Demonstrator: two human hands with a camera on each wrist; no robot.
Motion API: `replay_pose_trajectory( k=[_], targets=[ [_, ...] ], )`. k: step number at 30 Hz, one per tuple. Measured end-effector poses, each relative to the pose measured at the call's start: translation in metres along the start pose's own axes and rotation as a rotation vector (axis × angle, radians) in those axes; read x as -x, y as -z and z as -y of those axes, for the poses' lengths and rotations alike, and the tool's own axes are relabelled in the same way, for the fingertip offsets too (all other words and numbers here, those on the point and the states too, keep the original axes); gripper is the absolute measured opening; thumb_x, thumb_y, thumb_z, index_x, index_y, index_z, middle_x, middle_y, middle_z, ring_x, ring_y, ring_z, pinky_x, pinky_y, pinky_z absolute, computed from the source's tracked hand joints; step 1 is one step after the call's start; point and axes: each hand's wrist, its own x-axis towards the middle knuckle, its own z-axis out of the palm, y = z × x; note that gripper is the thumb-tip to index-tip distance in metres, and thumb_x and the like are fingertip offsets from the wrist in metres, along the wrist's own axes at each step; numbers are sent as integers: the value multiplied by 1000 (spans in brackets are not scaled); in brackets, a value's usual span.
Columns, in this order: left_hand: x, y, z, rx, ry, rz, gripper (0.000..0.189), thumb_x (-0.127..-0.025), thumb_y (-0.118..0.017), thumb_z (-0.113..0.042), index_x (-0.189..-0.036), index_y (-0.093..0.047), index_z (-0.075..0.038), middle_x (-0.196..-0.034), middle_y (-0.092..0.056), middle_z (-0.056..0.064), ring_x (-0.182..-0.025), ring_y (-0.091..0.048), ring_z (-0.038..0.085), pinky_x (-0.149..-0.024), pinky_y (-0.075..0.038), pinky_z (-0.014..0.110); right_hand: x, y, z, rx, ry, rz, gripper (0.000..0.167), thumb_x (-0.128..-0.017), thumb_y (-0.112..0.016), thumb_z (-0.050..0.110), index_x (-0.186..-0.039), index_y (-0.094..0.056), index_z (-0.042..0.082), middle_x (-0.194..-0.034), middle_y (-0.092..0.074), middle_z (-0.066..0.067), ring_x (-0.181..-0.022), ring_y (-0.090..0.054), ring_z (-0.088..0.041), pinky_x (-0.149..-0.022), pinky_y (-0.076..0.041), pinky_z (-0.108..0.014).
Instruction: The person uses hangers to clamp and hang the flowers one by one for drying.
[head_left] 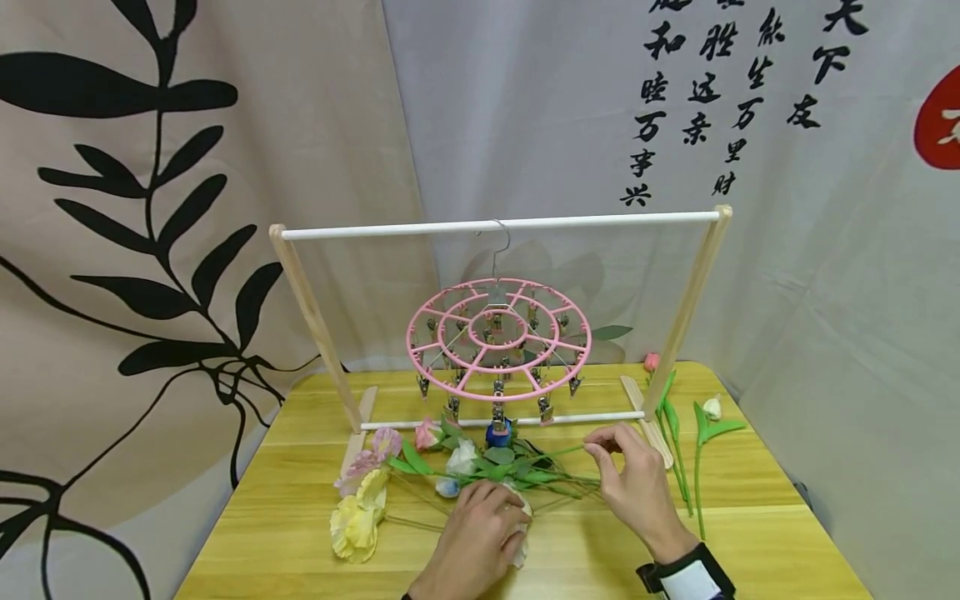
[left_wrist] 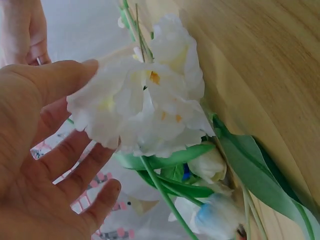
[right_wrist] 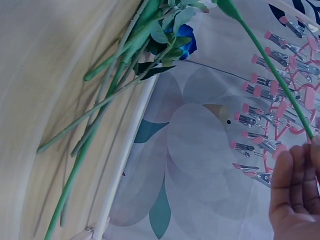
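In the head view my left hand is low over the bunch of artificial flowers. The left wrist view shows its thumb and forefinger on either side of the petals of a white flower, the forefinger's tip hidden behind them. My right hand pinches the end of a thin green flower stem, lifted above the other stems. Which bloom this stem bears is unclear. Around the hands lie yellow flowers, a pink rose, a blue rose and a blue-and-white tulip.
Behind the flowers stands a wooden frame with a white top bar. A round pink clip hanger hangs from it, metal clips dangling. Right of the frame, a white tulip and a pink tulip lie on the wooden table.
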Motion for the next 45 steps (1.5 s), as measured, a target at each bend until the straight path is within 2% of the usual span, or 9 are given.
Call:
replay_pose_trajectory(
  k=[8, 11, 15, 20, 23, 27, 31, 38, 45],
  targets=[
    [1, 7, 4, 109, 80, 5, 13, -103, -94, -26, -115, -91, -24, -122, -83, -11, -118, -75, 12, -108, -64, 53, -8, 7, 9, -19, 15, -127, 29, -93, -88, -16, -110, -78, 6, -104, -81, -1, -91, -77, -16, -89, -58, -9],
    [0, 9, 6, 116, 102, -42, 10, -103, -93, -27, -112, -90, -24, -120, -84, -11, -117, -76, 12, -108, -64, 53, -9, 10, 9, -49, 1, -151, 30, -93, -87, -18, -111, -78, 4, -103, -81, -5, -91, -74, -12, -89, -56, -8],
    [-3, 12, 10, 97, 129, -150, 15, -101, -95, -24, -114, -90, -23, -120, -83, -9, -115, -76, 12, -104, -65, 49, -11, 13, 10, -114, -23, -175, 28, -94, -84, -21, -112, -79, 0, -104, -79, -12, -95, -71, -4, -91, -55, -5],
    [-11, 17, 13, 103, 192, -243, 37, -97, -98, -22, -132, -85, -20, -128, -82, -3, -119, -77, 16, -102, -68, 44, -18, 16, 13, -238, 31, -217, 31, -92, -79, -29, -113, -78, -7, -106, -76, -18, -102, -71, 0, -93, -59, -6],
    [-15, 19, 13, 123, 221, -252, 49, -98, -97, -22, -144, -80, -18, -137, -81, 1, -126, -77, 20, -107, -68, 47, -22, 19, 18, -299, 82, -230, 38, -87, -76, -36, -113, -77, -9, -106, -75, -19, -104, -73, -3, -94, -61, -8],
    [-20, 21, 13, 150, 252, -246, 55, -102, -94, -23, -153, -75, -19, -144, -79, 4, -132, -76, 23, -109, -68, 49, -26, 24, 26, -349, 128, -220, 44, -82, -73, -42, -112, -76, -10, -109, -74, -20, -109, -74, -5, -99, -63, -11],
    [-27, 24, 13, 146, 243, -271, 47, -103, -92, -26, -147, -79, -18, -138, -82, 4, -127, -78, 21, -106, -69, 48, -31, 26, 31, -419, 174, -219, 39, -83, -71, -43, -110, -72, -16, -111, -72, -22, -111, -74, -8, -100, -64, -14],
    [-36, 27, 12, 163, 200, -359, 37, -99, -95, -25, -134, -86, -19, -117, -85, -3, -109, -78, 13, -94, -68, 39, -38, 27, 42, -511, 281, -251, 9, -99, -73, -26, -107, -68, -25, -107, -71, -22, -105, -73, -11, -94, -64, -15],
    [-42, 30, 10, 170, 166, -437, 29, -96, -97, -20, -123, -87, -20, -108, -85, -5, -103, -78, 11, -91, -68, 33, -50, 30, 58, -556, 377, -262, 13, -107, -74, -15, -105, -68, -27, -108, -72, -25, -109, -74, -13, -97, -63, -15]
  ],
)
